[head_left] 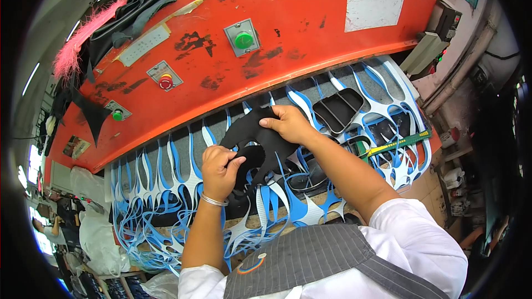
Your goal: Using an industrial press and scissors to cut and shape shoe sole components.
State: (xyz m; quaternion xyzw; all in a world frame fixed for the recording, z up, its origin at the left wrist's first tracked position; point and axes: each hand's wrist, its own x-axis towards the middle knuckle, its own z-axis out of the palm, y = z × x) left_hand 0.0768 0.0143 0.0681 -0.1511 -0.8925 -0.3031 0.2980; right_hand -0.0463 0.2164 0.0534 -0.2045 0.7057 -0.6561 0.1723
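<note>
Both my hands hold limp black sheet material with curved cut edges, above the middle of the bed. My left hand (219, 170), with a bangle at its wrist, pinches a black curved piece (254, 156) between thumb and fingers. Farther and to the right, my right hand (289, 125) grips the broader black sheet piece (272, 143), thumb on top. Whether the two parts are joined cannot be told. Beneath lies blue and white foam sheet scrap (298, 208), cut into a web of strips. Right of my right hand rests a black-framed cutting die (338, 112) with crossbars.
A red machine beam (221, 72) spans the far side, bearing a green button (244, 40) and a red stop button (165, 81). A green and yellow strip (399, 144) lies at the right. Tangled foam strips hang near left, beside white plastic bags (100, 238).
</note>
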